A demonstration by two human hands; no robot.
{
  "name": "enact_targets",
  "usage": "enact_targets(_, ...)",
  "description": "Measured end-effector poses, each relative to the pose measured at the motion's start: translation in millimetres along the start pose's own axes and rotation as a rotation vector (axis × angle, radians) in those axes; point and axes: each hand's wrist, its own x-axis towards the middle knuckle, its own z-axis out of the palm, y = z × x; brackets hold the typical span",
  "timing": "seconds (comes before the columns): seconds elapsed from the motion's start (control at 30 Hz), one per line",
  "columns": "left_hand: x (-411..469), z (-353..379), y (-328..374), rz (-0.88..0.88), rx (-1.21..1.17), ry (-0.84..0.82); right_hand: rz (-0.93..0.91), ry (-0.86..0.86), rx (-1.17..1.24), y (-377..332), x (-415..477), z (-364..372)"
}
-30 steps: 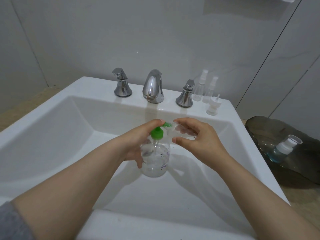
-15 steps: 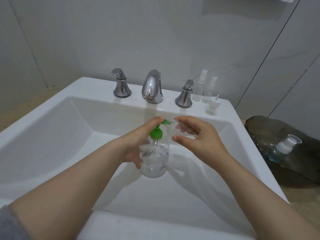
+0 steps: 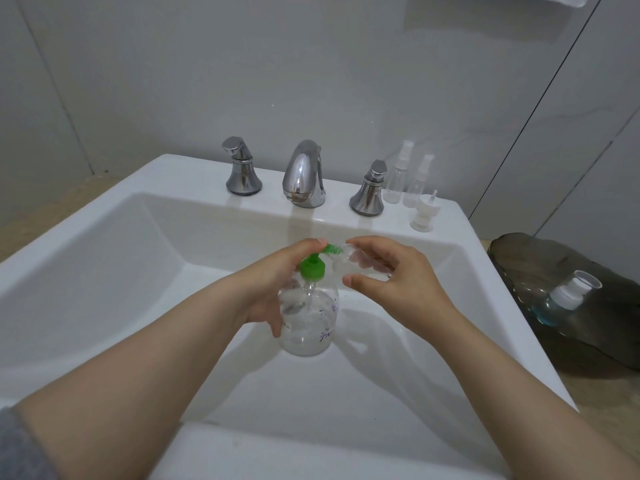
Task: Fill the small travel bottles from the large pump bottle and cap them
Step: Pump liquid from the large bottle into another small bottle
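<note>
Left hand (image 3: 273,289) grips the clear pump bottle (image 3: 308,320), forefinger on its green pump head (image 3: 312,268). Right hand (image 3: 398,282) pinches a small travel bottle (image 3: 353,263) tilted sideways, mouth at the spout; contents indiscernible. Both are held over the sink (image 3: 104,271). On the ledge stand two clear spray bottles (image 3: 398,181) and a loose white cap (image 3: 424,216). On a dark tray (image 3: 540,258) lies a bottle of blue liquid (image 3: 561,299).

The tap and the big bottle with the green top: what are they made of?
The tap looks like polished chrome-plated metal: it mirrors the room. The big bottle seems to be clear, glossy plastic, since you can see straight through it. Its green top looks like opaque moulded plastic.
</note>
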Motion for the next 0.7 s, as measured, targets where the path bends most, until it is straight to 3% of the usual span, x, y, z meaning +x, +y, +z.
enact_targets(0.7, -2.2, 2.6, -0.4, -0.046, 0.053, -0.024, -0.033, 0.028, 0.028, 0.2, 0.1, -0.6)
